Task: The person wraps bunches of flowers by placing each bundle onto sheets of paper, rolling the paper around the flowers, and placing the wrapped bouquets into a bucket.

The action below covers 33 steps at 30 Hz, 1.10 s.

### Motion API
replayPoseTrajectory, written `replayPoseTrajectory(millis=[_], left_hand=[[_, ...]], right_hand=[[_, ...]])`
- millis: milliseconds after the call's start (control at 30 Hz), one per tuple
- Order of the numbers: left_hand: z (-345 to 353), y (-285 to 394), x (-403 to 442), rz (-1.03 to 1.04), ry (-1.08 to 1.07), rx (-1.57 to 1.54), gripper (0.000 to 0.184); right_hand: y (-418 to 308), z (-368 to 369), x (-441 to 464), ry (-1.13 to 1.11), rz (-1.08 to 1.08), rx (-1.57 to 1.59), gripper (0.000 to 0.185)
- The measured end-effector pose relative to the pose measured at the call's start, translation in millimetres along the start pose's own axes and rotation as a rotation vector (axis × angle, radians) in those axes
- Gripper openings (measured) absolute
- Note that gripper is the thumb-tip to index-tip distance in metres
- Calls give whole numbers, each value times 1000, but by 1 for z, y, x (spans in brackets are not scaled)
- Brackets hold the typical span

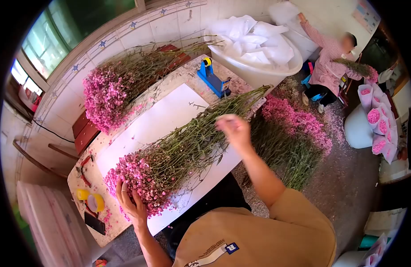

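A long bunch of pink flowers point(147, 180) lies slantwise over a white paper sheet point(125, 153) on the table, its green stems point(196, 133) reaching to the upper right. On the blossoms at the near left end rests my left hand point(133, 205), fingers spread and a ring on one. My right hand point(235, 132) is over the stem part, its fingers loosely bent and slightly blurred, with nothing visible in them. Whether it touches the stems I cannot tell.
Behind lies another pink bunch point(107, 95). A blue tape dispenser point(213, 80), yellow tape rolls point(96, 203), red-handled pruners point(85, 171) and a phone point(94, 223) are on the table. More flowers point(294, 120) stand right. A co-worker point(332, 62) holds flowers near a white tub point(254, 58).
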<state>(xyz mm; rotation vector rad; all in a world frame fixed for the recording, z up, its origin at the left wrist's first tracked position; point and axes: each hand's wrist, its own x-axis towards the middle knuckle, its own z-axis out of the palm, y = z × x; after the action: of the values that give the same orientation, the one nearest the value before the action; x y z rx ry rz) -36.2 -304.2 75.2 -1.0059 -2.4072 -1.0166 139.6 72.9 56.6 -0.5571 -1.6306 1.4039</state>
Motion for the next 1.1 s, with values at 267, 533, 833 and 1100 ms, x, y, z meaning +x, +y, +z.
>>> replayPoseTrajectory(millis=[267,533,833,1100], left_hand=[[0,-15,19,0,-43,-48,35],[-15,-18,58,-86,-183,-50,36],[21,-86,98,-9,-236,-51,34],[14,-86,131,-68,-342,14,39]], right_hand=[[74,-114,34,451,544,185,19],[84,-101,54,373,657,385,22],[85,-119,54,301,677,354,16],[102,-125,36,190,452,773,17]])
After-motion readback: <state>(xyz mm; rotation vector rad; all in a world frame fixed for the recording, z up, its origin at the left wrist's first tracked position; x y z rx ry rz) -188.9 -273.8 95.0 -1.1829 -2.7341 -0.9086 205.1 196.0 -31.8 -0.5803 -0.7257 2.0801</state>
